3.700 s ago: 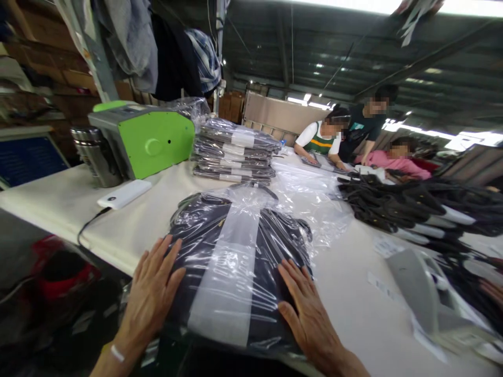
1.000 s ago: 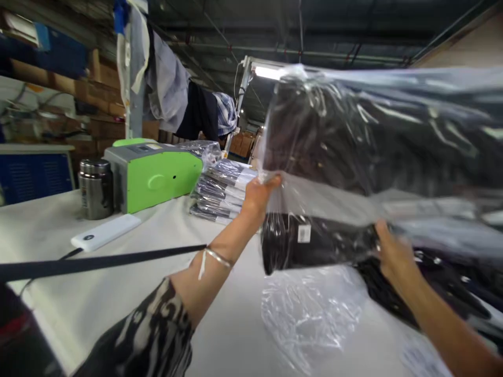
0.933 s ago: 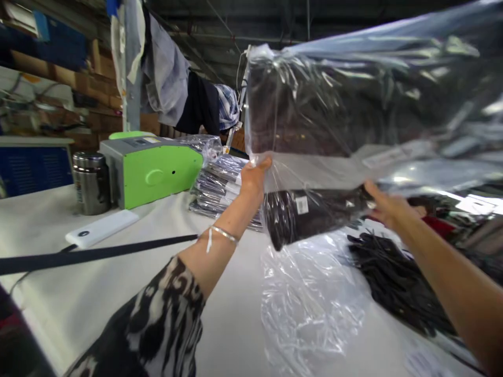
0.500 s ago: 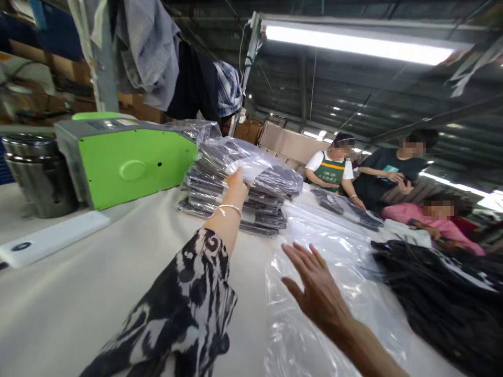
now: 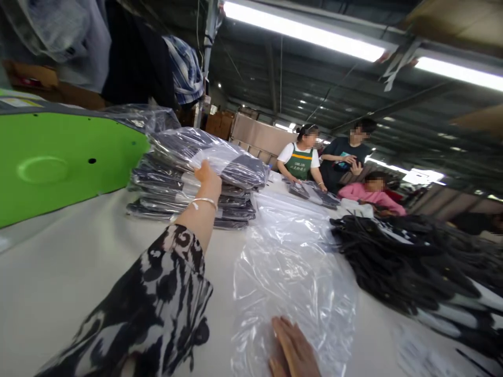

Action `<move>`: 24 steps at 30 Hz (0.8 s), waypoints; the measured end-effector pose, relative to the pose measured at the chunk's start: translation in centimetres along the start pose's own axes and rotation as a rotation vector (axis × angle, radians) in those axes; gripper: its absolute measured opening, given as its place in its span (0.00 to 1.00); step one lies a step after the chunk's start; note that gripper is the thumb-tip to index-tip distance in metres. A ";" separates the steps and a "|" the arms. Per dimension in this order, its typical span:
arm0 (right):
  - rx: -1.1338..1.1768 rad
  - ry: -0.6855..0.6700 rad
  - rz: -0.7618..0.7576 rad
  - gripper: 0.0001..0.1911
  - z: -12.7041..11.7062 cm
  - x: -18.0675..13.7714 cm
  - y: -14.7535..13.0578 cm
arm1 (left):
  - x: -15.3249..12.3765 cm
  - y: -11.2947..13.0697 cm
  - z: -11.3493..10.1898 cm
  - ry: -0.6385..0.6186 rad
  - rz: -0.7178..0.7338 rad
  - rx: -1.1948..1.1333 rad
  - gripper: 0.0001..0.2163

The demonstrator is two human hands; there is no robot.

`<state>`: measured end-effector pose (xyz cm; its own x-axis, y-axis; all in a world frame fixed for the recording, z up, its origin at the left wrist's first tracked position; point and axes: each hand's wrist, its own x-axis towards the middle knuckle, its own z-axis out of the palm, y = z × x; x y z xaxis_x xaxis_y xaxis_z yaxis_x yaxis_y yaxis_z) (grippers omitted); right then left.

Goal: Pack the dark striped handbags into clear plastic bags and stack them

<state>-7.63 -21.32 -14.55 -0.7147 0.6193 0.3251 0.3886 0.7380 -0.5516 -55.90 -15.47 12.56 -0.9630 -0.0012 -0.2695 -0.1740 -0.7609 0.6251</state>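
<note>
My left hand (image 5: 208, 178) reaches to the near edge of a stack of folded dark garments in clear plastic bags (image 5: 231, 201). It is closed on the edge of the top bagged garment (image 5: 239, 167), thumb above; the other fingers are mostly hidden. Closer to me, flat clear plastic bags (image 5: 291, 267) lie on the pale table (image 5: 208, 309). Over their near end, my right hand (image 5: 293, 345) is open with its fingers extended and nothing in it. Its lower part is cut off by the bottom of the view.
A green machine (image 5: 66, 162) stands left of the stack. A heap of black garments (image 5: 408, 262) lies at right. Across the table are a person in a green apron (image 5: 301, 162), one in a dark shirt (image 5: 341, 157) and one in pink (image 5: 369, 193). Clothes (image 5: 137, 57) hang upper left.
The view has swung right and moved nearer the stack. My right hand has drawn back toward me over the plastic bags. My left hand stays at the top bagged garment.
</note>
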 end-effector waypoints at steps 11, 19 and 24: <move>0.013 0.104 -0.189 0.26 -2.1 0.6 -5.0 | -10.0 1.5 -8.0 -0.270 -0.182 0.282 0.07; 0.026 0.206 -0.111 0.23 -9.1 -3.2 -9.9 | -23.7 -2.6 -21.5 -0.843 -0.177 0.755 0.12; 0.004 0.314 0.165 0.26 -11.7 -9.6 -6.9 | -25.1 -3.5 -27.9 -1.112 0.460 1.480 0.23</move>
<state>3.38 -29.24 -4.88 -0.4282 0.7830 0.4511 0.4816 0.6202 -0.6193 -25.41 -30.88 -3.24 -0.5521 0.8029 0.2248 0.6655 0.2619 0.6990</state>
